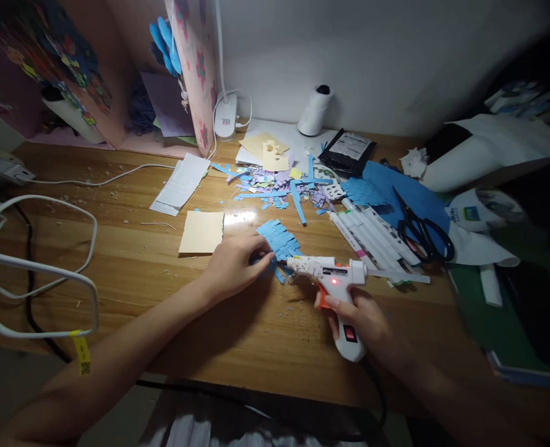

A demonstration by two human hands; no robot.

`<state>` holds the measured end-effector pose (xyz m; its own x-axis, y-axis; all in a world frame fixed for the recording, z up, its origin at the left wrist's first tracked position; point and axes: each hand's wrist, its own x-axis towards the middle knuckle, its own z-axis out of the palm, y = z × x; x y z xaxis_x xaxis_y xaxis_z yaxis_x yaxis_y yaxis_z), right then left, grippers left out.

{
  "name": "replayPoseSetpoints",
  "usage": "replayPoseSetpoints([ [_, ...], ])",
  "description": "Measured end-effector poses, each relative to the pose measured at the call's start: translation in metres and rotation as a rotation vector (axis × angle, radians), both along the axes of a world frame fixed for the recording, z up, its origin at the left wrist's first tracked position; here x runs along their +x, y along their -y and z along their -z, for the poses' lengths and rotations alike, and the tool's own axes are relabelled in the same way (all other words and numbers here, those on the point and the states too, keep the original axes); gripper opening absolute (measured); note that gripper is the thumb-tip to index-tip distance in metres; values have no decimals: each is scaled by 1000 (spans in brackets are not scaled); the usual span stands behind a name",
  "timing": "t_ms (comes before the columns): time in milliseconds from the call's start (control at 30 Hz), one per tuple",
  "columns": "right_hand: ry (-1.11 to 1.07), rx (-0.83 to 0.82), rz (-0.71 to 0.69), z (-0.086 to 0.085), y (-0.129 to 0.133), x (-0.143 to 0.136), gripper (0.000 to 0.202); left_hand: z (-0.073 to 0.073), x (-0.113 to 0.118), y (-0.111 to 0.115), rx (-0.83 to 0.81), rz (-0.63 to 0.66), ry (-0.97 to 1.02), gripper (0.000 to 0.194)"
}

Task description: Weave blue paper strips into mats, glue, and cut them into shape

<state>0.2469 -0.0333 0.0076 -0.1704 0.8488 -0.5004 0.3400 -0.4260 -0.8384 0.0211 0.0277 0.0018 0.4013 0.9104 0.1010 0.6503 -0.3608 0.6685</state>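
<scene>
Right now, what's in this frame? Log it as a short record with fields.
Left hand: pinched beside the blue strips, at the nozzle; grip partly hidden
Right hand: holds the glue gun, fingers at the orange trigger
Gun state: red light lit, glue stick out the back
Left of strips: cream paper
Behind: scraps, black packet, white spool
Right side: markers, scissors

The wooden surface [172, 335] carries cream paper [202, 233] left of the left fingers [261, 265], scattered scraps [279, 185] beyond them, white markers [372, 233] rightward.
</scene>
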Motion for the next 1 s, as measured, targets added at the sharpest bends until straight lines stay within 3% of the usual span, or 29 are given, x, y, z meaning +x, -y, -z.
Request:
replayPoseSetpoints([
  [200,-90,-11,131,-13,-3,2,24,3,2,4,36,50,-25,10],
  [400,-118,89,241,-19,-6,8,25,0,0,5,19,113,-17,18],
  [667,-147,134,258,-16,-8,8,24,8,8,6,101,23,-63,10],
  [833,-129,120,200,-15,-6,12,26,7,20,5,150,-63,-176,43],
  [1000,-134,89,254,-14,-6,11,29,4,28,6,128,-93,-249,38],
])
